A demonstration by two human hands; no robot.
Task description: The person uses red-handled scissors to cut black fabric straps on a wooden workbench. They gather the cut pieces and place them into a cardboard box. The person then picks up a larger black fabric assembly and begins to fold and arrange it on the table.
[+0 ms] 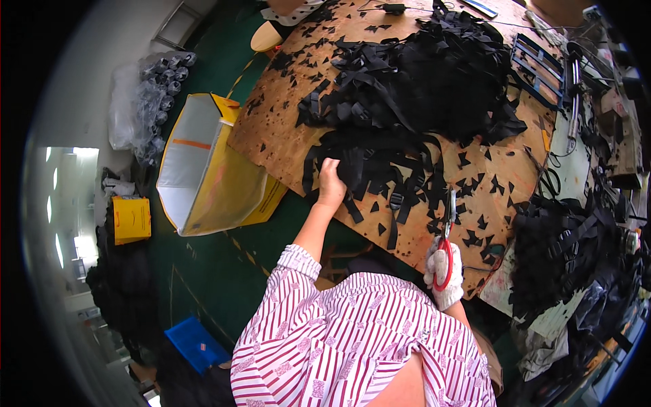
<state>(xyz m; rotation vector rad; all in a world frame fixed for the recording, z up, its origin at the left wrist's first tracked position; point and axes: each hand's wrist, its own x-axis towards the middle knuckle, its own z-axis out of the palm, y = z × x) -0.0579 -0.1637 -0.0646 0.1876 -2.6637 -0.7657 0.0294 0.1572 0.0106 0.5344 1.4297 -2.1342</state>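
Observation:
My bare left hand (331, 183) grips the left part of a black strap harness (369, 159) with plastic buckles, which lies spread on the wooden table (420, 234). Its fingers are closed on the fabric, partly out of sight. In a white knit glove, my right hand (444, 271) holds red-handled scissors (445, 251) at the table's near edge. The blades point away from me, to the right of the harness and apart from it. Beyond the harness rises a large heap of black straps and fabric (434, 81).
Small black triangular scraps (475, 237) litter the table. More black straps (556, 251) pile up on the right, near another pair of dark scissors (548, 180). A blue rack (539, 64) stands at the far right. Left of the table, a yellow and grey bin (210, 176) sits on the green floor.

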